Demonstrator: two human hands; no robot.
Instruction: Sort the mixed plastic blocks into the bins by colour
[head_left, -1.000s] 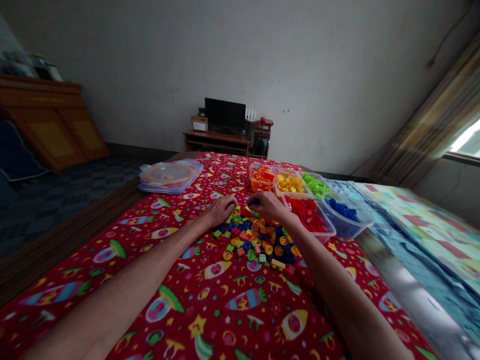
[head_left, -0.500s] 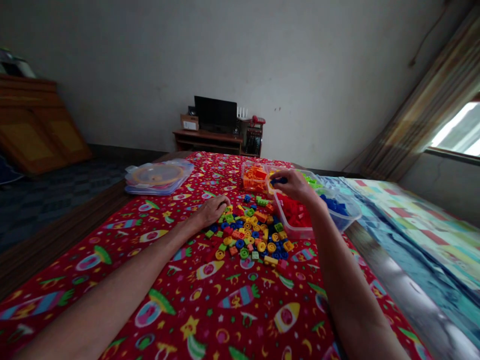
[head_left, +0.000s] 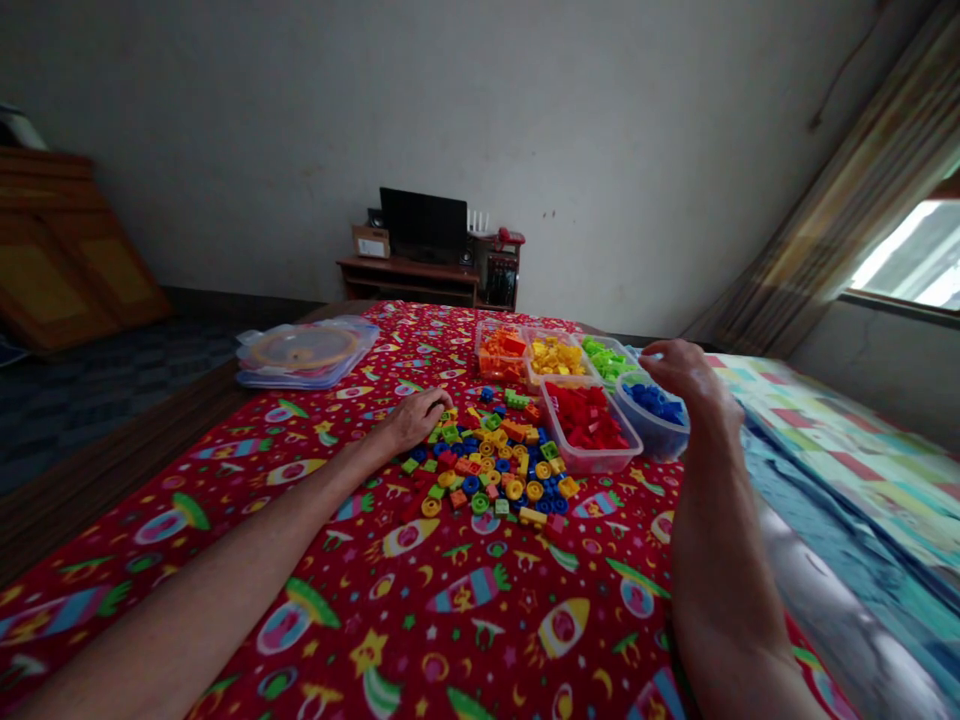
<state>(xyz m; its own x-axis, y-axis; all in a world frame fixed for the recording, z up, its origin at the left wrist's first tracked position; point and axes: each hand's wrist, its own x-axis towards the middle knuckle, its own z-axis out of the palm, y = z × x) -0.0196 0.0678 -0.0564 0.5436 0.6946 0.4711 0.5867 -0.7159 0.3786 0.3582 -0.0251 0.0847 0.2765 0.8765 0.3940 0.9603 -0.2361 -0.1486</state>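
Observation:
A mixed pile of small plastic building bricks [head_left: 487, 460] lies on the red patterned cloth, in yellow, blue, green, orange and red. At its left edge rests my left hand [head_left: 417, 418], fingers curled in; whatever they hold, if anything, is hidden. My right hand [head_left: 686, 372] hovers over the tub of blue bricks [head_left: 654, 402], thumb and forefinger apart, with no brick visible between them. Left of that tub is a clear box of red bricks [head_left: 589, 418]. Behind stand containers of orange bricks [head_left: 502, 350], yellow bricks [head_left: 556, 355] and green bricks [head_left: 606, 358].
Stacked clear lids [head_left: 307, 352] lie at the table's far left. The red cloth [head_left: 480, 640] covers the tabletop. To the right is a bed with a checked cover [head_left: 840, 440]. A desk with a monitor [head_left: 424, 225] stands against the back wall.
My right hand has moved right, from over the yellow box to over the blue tub. The blue bricks it held are no longer seen in its fingers. My left hand stays by the pile.

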